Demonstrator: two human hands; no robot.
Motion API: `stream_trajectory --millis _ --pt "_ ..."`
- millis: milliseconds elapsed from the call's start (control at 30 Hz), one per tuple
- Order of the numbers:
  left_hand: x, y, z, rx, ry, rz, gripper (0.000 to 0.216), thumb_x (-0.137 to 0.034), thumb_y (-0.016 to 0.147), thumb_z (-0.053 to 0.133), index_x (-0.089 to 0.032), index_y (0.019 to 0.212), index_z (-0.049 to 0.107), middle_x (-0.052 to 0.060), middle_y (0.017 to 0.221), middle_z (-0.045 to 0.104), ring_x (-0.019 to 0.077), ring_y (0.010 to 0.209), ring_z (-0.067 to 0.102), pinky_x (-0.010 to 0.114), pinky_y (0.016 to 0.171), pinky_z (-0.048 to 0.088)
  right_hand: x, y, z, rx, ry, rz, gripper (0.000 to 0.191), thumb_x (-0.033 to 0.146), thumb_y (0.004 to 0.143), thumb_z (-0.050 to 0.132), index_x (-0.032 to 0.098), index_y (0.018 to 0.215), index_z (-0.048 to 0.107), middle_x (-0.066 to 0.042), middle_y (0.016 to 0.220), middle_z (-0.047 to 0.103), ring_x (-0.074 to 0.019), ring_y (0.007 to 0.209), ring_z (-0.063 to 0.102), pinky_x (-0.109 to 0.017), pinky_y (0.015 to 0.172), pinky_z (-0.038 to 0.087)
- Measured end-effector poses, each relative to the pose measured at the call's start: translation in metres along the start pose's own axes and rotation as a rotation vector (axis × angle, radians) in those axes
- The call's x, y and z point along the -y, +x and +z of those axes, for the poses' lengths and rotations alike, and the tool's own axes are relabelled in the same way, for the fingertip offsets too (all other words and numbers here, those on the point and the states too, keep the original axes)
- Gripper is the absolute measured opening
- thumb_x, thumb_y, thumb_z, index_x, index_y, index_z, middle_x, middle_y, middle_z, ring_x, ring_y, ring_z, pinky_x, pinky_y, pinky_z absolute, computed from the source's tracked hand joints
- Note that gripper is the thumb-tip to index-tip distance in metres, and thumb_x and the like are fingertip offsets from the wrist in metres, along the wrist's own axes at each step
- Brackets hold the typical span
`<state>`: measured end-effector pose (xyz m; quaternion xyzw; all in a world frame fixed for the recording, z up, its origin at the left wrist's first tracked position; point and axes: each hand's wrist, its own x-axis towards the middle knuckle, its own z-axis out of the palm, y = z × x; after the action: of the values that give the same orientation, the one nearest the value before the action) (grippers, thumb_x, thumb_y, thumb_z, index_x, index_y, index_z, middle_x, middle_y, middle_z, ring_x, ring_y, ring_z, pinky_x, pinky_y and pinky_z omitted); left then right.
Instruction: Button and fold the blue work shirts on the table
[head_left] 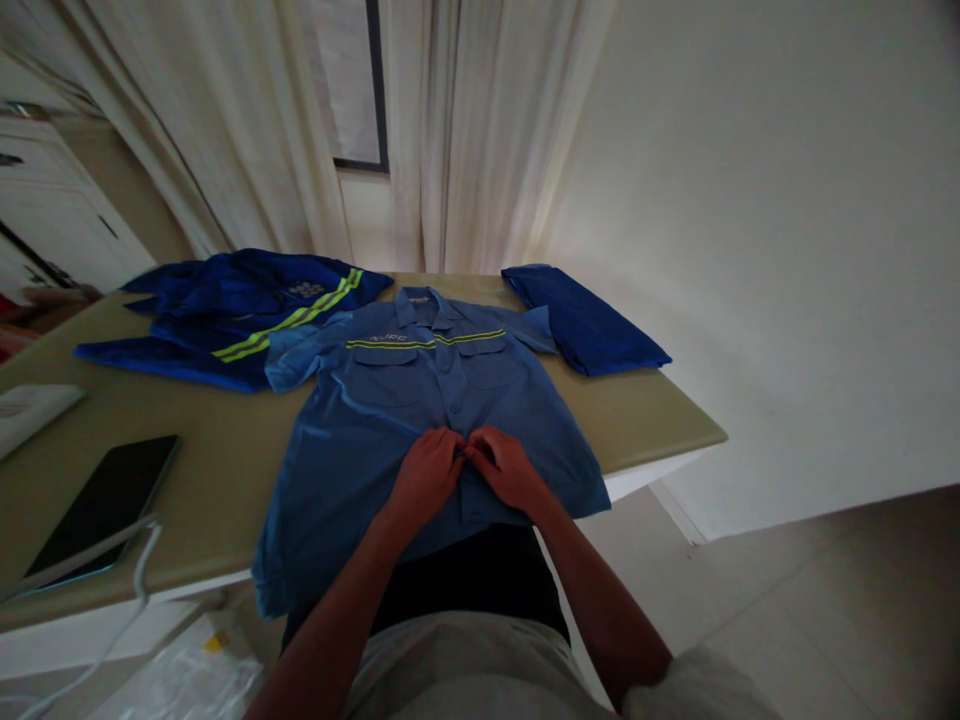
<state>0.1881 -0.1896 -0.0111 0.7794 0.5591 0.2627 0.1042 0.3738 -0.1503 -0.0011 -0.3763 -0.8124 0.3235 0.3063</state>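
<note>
Head view — both hands (429, 472), pinched closed, grip the blue shirt (367, 450) below its flapped chest pockets (489, 368).

A blue short-sleeved work shirt (375, 440) lies front up, spread out on the table (210, 480); twin yellow lines cross its chest above two flap pockets; its collar points toward the far edge; its hem overhangs the near edge.
</note>
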Motion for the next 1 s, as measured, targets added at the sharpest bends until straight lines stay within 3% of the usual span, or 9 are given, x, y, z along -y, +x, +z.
stream_trajectory --millis 267,533,867,1000 --pt "0.0022 0.0000 -0.0003 -0.029 -0.085 -0.027 0.007 -0.016 0.099 0.054 -0.021 0.098 0.059 0.006 0.101 0.067 0.0238 0.096 0.061 0.041 0.091 0.050 -0.0042 0.0030 -0.0012 -0.018 0.209 0.081 0.017 0.037 0.097 0.069 0.021 0.099 0.071 -0.001 0.084 0.072 -0.0156 0.073 0.063 -0.027 0.070 0.048" --pt "0.0066 -0.0009 -0.0006 -0.032 -0.249 -0.065 0.014 -0.035 0.101 0.061 -0.022 0.104 0.065 0.004 0.099 0.069 0.0219 0.096 0.064 0.038 0.090 0.051 -0.0039 0.0037 -0.0040 -0.075 0.125 0.014 0.017 0.037 0.099 0.066 0.022 0.093 0.069 -0.002 0.083 0.065 -0.0161 0.074 0.058 -0.028 0.069 0.045" --pt "0.0045 -0.0009 0.0022 -0.040 -0.126 -0.044 0.004 -0.018 0.099 0.057 -0.021 0.099 0.060 0.005 0.099 0.067 0.0216 0.094 0.063 0.037 0.088 0.050 0.0003 0.0011 -0.0004 -0.045 0.021 -0.061 0.013 0.030 0.104 0.059 0.022 0.096 0.065 -0.004 0.094 0.065 -0.0190 0.088 0.060 -0.032 0.085 0.047" --pt "0.0034 -0.0012 -0.0002 -0.020 -0.094 -0.055 0.005 -0.017 0.098 0.058 -0.022 0.099 0.060 0.004 0.098 0.067 0.0219 0.094 0.064 0.037 0.088 0.050 -0.0024 0.0031 -0.0012 -0.032 0.043 -0.018 0.015 0.033 0.101 0.064 0.022 0.092 0.068 -0.003 0.086 0.066 -0.0174 0.078 0.059 -0.030 0.074 0.047"
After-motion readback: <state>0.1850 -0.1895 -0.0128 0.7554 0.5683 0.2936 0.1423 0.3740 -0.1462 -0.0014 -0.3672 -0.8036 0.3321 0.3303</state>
